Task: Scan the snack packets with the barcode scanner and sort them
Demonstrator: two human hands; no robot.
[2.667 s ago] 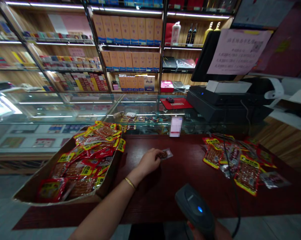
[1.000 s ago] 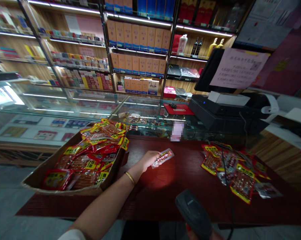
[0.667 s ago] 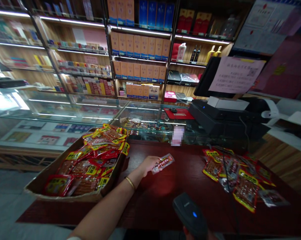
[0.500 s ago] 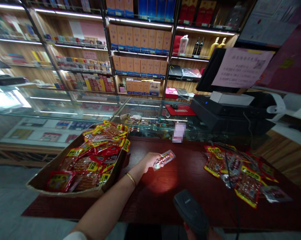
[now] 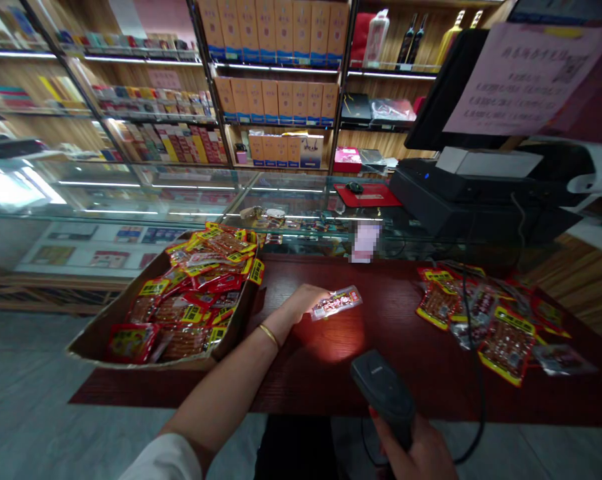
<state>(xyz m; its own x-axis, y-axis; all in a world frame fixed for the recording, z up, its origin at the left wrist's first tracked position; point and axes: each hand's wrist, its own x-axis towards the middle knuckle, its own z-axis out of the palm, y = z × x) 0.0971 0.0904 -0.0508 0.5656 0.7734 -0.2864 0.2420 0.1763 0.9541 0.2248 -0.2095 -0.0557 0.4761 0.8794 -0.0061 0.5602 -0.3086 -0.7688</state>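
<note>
My left hand (image 5: 308, 302) is closed on the end of a small clear snack packet (image 5: 338, 303) with red print, held over the dark red tabletop (image 5: 301, 380). Light from the scanner falls on the packet and makes a red glow on the wood below. In my right hand (image 5: 413, 450) is a black corded barcode scanner (image 5: 383, 390), its head pointing forward toward the packet. Left of my left arm stands an open cardboard box (image 5: 88, 333) full of red and yellow snack packets (image 5: 185, 310). Several more snack packets (image 5: 508, 343) lie in a loose pile at the right.
The scanner's black cable (image 5: 473, 340) runs across the right side of the table. Behind the table is a glass display counter (image 5: 291, 190). A monitor with a paper sheet (image 5: 523, 80) stands above a black cash-drawer unit (image 5: 475, 200). Shelves of boxed goods (image 5: 275, 100) line the back wall.
The view has tipped downward, so more of my right hand and the scanner shows. The packet in my left hand has turned to lie more level.
</note>
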